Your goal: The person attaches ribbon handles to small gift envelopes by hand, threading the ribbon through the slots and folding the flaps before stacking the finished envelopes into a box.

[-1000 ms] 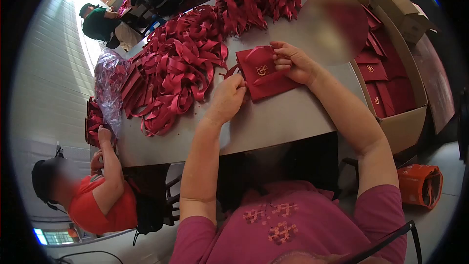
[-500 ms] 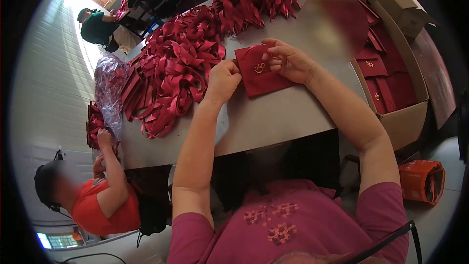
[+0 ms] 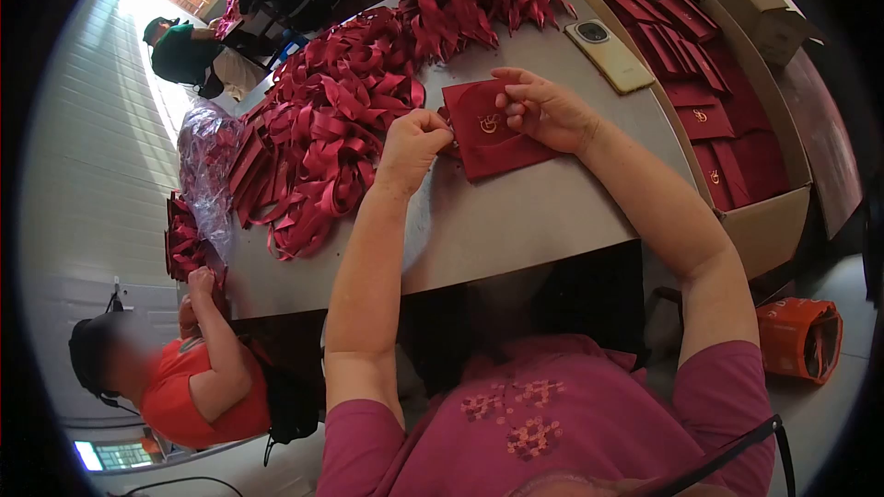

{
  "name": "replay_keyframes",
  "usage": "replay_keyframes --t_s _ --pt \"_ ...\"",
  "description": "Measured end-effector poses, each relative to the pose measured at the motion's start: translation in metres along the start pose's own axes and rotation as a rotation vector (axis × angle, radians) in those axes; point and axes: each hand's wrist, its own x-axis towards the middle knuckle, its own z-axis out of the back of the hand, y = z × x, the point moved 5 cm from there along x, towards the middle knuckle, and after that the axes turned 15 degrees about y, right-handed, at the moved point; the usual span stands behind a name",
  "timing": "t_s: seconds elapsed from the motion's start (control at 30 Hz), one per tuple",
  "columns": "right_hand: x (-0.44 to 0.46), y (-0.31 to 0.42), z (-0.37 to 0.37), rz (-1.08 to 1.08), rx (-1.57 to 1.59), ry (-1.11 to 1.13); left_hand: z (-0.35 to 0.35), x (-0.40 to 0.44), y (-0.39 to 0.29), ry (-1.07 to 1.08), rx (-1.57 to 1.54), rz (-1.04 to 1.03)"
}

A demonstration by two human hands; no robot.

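A flat red gift bag point(image 3: 479, 155) with a gold emblem lies tilted before me at the table. My right hand point(image 3: 550, 113) is at its upper right side, fingers curled over it, the hold partly hidden. A red ribbon band curves across the bag's face. My left hand point(image 3: 414, 147) is closed in a pinch beside the bag's left edge. Some dark red material shows between those fingertips and the bag; what exactly they pinch is too small to tell. Left of my left hand lies a big heap of red ribbon-handled bags point(image 3: 336, 110).
More red bags point(image 3: 460, 5) with hanging ribbons line the table's far side. A phone point(image 3: 610, 57) lies by a cardboard box point(image 3: 764, 225) of red bags. Plastic wrap point(image 3: 204, 170) is at left. A co-worker in red point(image 3: 207, 377) handles bags; another person point(image 3: 184, 55) is farther back.
My left fingertips have drawn slightly left of the bag's edge, and a gap shows there. The blurred patch over the phone and box is gone. The co-worker's raised hand has moved down slightly.
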Motion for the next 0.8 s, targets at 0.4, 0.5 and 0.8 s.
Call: replay_keyframes --t_s 0.4,0.5,0.8 --pt "0.0 0.0 -0.001 -0.01 -0.017 -0.003 0.005 -0.011 -0.005 -0.1 0.106 0.049" --pt "-0.001 0.0 0.001 -0.028 -0.027 -0.053 0.014 -0.02 -0.007 -0.111 0.172 0.092" --pt "0.0 0.001 -0.002 -0.021 -0.018 -0.046 0.022 -0.033 -0.006 -0.13 0.236 0.087"
